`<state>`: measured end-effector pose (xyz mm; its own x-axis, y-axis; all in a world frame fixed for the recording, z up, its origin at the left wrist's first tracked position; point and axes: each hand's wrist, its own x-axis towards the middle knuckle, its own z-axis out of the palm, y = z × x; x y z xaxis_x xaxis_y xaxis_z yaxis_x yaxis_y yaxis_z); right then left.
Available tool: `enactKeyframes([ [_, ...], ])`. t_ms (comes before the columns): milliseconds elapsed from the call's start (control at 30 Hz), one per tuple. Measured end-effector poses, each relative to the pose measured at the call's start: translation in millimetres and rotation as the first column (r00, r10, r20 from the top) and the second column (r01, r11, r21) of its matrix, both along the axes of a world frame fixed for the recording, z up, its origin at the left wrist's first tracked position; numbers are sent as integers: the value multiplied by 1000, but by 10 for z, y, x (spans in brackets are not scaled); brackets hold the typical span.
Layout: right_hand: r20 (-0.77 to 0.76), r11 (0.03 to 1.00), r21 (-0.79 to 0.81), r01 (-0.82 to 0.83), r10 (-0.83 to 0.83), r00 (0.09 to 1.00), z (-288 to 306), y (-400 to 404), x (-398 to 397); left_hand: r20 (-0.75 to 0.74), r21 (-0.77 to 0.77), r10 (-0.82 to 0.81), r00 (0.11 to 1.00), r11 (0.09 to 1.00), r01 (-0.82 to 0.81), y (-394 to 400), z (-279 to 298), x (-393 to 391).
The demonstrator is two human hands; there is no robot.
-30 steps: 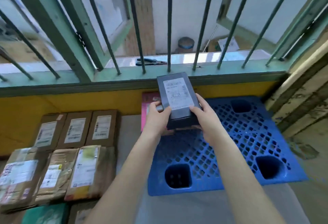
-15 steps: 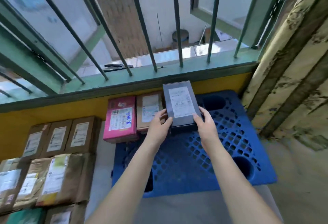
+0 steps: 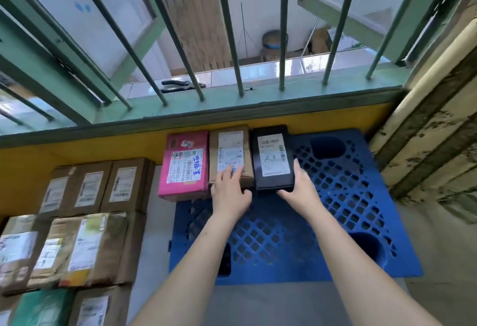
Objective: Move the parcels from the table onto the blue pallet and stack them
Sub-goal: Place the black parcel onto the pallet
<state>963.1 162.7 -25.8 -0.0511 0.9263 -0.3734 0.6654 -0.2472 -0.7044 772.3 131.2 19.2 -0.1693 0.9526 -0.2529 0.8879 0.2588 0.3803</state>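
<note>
The blue pallet (image 3: 335,196) lies in front of me under the window. Along its far edge, side by side, stand a pink parcel (image 3: 184,165), a brown parcel (image 3: 229,150) and a black parcel (image 3: 273,155) with a white label. The black parcel rests flat on the pallet against the brown one. My right hand (image 3: 299,191) cups its near right corner, thumb along the front edge and fingers on its right side. My left hand (image 3: 229,194) lies flat on the near end of the brown parcel, fingers apart.
Several brown parcels (image 3: 85,189) lie in rows on the table at the left, with a green one (image 3: 41,307) at the bottom left. A yellow wall (image 3: 77,150) and barred window sill (image 3: 232,108) bound the far side. A peeling wall (image 3: 426,132) stands at the right.
The black parcel went from being held above the pallet to lying on it beside the brown parcel. My left hand has come off it and now rests on the brown parcel.
</note>
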Motion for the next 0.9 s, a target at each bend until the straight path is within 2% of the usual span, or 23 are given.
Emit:
enactKeyframes([
  [67,71,999,44,19,-22,997,-9,24,-92,-38,7,-35,999,999,36,-17,-39,-55],
  [167,165,1000,9,-13,11,986,17,34,-124,-24,-22,-86,996,996,86,-25,-29,-121],
  [233,278,999,-17,-47,50,959,100,22,-145,61,-21,-84,995,996,86,-18,19,-183],
  [300,310,996,90,-20,-9,951,250,-35,-242,237,69,-11,971,998,-6,-75,120,-281],
  [333,265,979,205,15,-70,962,335,-90,-335,308,154,22,951,985,-73,-136,184,-355],
  [400,77,894,434,113,-162,984,501,-236,-605,335,338,75,939,921,-194,-327,339,-565],
  [467,-96,827,537,167,-136,986,646,-398,-970,349,443,172,921,836,-324,-598,468,-887],
  [500,-157,824,544,160,-87,984,701,-485,-1180,365,460,238,900,795,-396,-753,516,-1075],
  [600,-272,871,489,51,96,957,830,-772,-1860,381,414,483,789,674,-612,-1246,577,-1684],
  [667,-297,896,440,-52,200,934,879,-974,-2273,381,315,632,675,597,-737,-1548,563,-2061],
  [733,-292,905,393,-162,290,911,881,-1160,-2629,397,223,714,577,535,-815,-1803,507,-2405],
  [800,-252,886,383,-261,372,894,838,-1314,-2947,403,194,729,553,523,-830,-2016,417,-2731],
  [900,-163,859,335,-386,457,875,709,-1487,-3417,320,170,739,593,571,-803,-2224,256,-3190],
])
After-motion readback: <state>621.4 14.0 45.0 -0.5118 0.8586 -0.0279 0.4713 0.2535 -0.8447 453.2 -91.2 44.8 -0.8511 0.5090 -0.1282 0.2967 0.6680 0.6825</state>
